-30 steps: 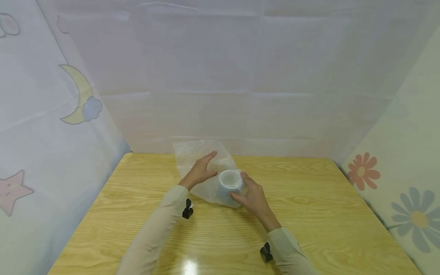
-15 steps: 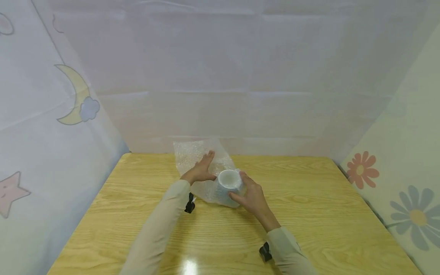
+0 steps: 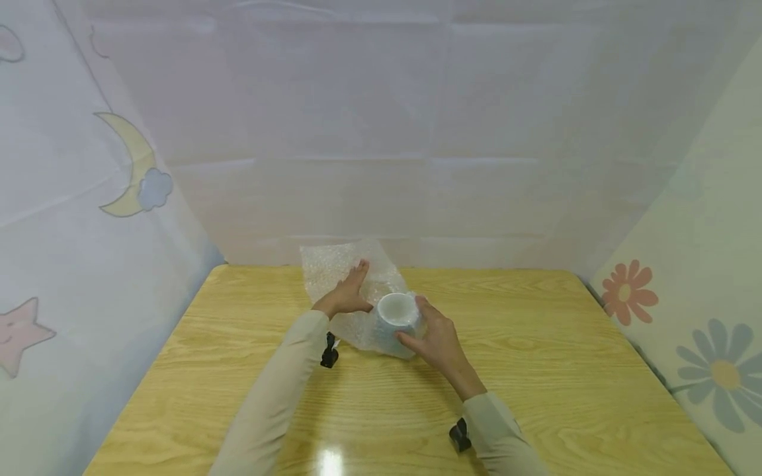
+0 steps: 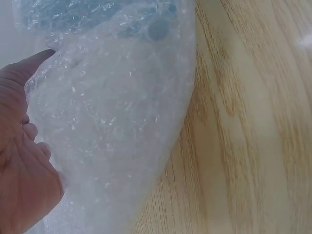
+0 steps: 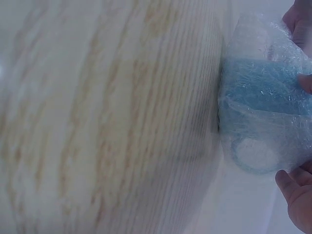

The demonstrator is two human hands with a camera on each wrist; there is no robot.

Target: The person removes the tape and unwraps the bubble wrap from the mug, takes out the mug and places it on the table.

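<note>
A light blue mug [image 3: 397,309] with a white inside stands upright on the table near its far edge, partly wrapped in clear bubble wrap [image 3: 324,268]. In the right wrist view, a loop like a handle shows through the film on the mug [image 5: 263,87]. My right hand [image 3: 440,340] grips the mug's right side through the wrap, thumb in front and fingers behind. My left hand [image 3: 345,297] lies on the loose sheet left of the mug, fingers extended and thumb near the mug's wall. Bubble wrap [image 4: 112,112] covers part of the left fingers in the left wrist view.
The wooden table [image 3: 536,357] reaches back to a pale hanging cloth [image 3: 369,132]. Printed cloths stand at the left and right sides. Small black devices [image 3: 329,350] sit at both wrists.
My left hand has shifted slightly left and flattened onto the bubble wrap, its thumb staying near the mug. The mug tilts or shifts barely left; my right hand keeps its grip.
</note>
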